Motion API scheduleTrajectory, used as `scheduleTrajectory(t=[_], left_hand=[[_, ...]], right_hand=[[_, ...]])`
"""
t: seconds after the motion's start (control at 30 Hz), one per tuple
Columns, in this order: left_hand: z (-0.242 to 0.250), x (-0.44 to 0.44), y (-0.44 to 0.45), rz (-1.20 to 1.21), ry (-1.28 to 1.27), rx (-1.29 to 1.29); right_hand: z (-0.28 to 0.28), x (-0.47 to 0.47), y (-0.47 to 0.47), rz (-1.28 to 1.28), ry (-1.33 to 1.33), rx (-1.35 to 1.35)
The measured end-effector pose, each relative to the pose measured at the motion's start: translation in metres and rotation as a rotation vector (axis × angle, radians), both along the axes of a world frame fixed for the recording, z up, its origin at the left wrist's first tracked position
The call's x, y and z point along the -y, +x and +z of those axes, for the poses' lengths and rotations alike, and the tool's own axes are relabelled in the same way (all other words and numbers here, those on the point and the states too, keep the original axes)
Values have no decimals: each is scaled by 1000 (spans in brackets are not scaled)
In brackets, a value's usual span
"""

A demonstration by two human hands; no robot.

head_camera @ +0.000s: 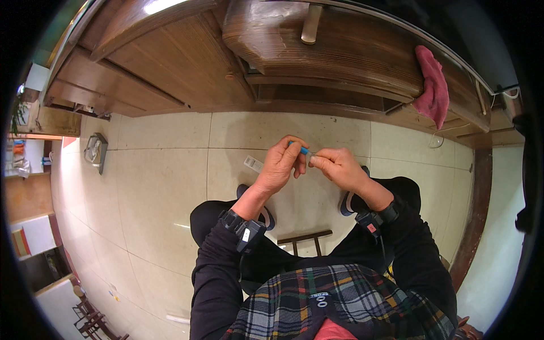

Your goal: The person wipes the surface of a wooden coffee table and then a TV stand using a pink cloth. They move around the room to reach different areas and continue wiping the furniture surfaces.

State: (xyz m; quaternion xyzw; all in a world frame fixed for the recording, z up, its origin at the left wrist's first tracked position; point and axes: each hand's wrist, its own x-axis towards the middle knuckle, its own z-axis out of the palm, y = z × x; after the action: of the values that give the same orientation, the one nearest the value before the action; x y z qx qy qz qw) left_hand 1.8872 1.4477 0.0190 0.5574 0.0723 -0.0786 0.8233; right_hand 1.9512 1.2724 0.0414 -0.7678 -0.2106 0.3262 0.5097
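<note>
My left hand (281, 163) grips a small slim blue object (302, 149), held slantwise between thumb and fingers; its exact kind cannot be told. At its lower right end is a clear or pale part, which the fingertips of my right hand (338, 166) pinch. Both hands are close together above the tiled floor, in front of the wooden cabinet. A white tag or card bearing print (253, 163) lies on the floor just left of my left hand.
Ahead stands a brown wooden cabinet (170, 68) with a metal handle (311, 25). A red cloth (432, 87) hangs from it at the right. A grey tray-like object (100, 153) rests on the floor at left. A dark wooden rail (304, 236) shows between my legs.
</note>
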Motion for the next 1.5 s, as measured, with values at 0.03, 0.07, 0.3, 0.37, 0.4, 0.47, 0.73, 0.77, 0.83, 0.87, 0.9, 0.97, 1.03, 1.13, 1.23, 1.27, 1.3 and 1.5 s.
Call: scheduleTrajectory(t=[0.03,0.07,0.3,0.37,0.4,0.47,0.73,0.77,0.83,0.87,0.9,0.97,1.03,1.13,1.23,1.27,1.3,1.5], left_hand=[[0,1,0,-12,1,1],[-1,1,0,-16,-21,-12],[-1,8,-2,-3,-25,-77],[3,10,0,-10,15,-63],[5,10,-1,-16,31,-56],[8,11,-2,-27,29,-37],[11,14,0,32,106,18],[12,14,1,47,142,41],[14,14,2,93,238,49],[15,15,2,127,247,64],[16,15,2,163,278,43],[18,11,1,251,253,6],[17,3,3,353,138,14],[12,-3,3,337,-61,-44],[7,1,2,228,-108,-42],[6,5,3,190,-82,-49],[4,10,3,156,-75,-36],[3,19,2,191,-33,-64]], right_hand=[[1,-1,2,-6,58,-133],[3,0,3,-9,76,-289],[-1,0,4,-20,144,-477],[-5,1,4,-13,202,-567],[-6,3,4,-15,219,-611],[-8,7,5,3,299,-789],[-11,3,6,53,437,-929],[-10,1,5,56,392,-814],[-9,-2,5,66,261,-602],[-7,-2,5,67,257,-496],[-5,-2,4,67,240,-401],[-1,1,4,98,194,-311],[3,5,5,130,90,-308],[4,7,4,197,138,-317],[1,4,3,147,187,-434],[0,3,4,131,228,-479],[-1,0,3,98,212,-450],[-14,-10,-3,-32,170,33]])
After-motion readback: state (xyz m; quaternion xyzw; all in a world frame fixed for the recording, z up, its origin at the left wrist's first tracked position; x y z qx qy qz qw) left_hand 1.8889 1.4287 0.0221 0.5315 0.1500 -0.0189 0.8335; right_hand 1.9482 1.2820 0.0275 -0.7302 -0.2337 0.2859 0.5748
